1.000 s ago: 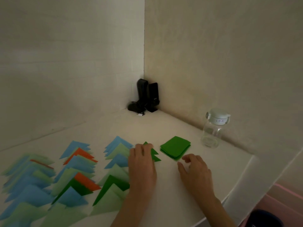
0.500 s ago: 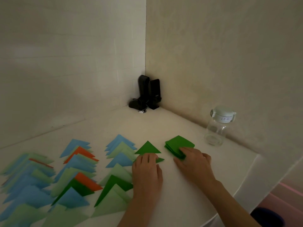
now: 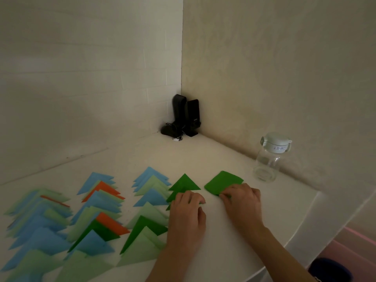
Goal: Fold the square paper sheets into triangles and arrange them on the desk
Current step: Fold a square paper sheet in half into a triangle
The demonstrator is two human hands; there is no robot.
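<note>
A small stack of dark green square sheets lies on the white desk. My right hand rests on the stack's near corner, its fingertips curled onto the top sheet's edge. Left of the stack lie dark green folded triangles, the start of a new column. My left hand lies over the lower ones with loosely bent fingers. Further left, three columns of overlapping blue, light green, orange and dark green triangles cover the desk.
A clear bottle with a pale lid stands by the right wall, just behind the green stack. Two black speakers sit in the far corner. The desk's curved edge runs close on the right, with a pink surface below it.
My left hand slid back, uncovering a green triangle at the top of the new column. My right hand moved forward from the bare desk onto the near corner of the green stack.
</note>
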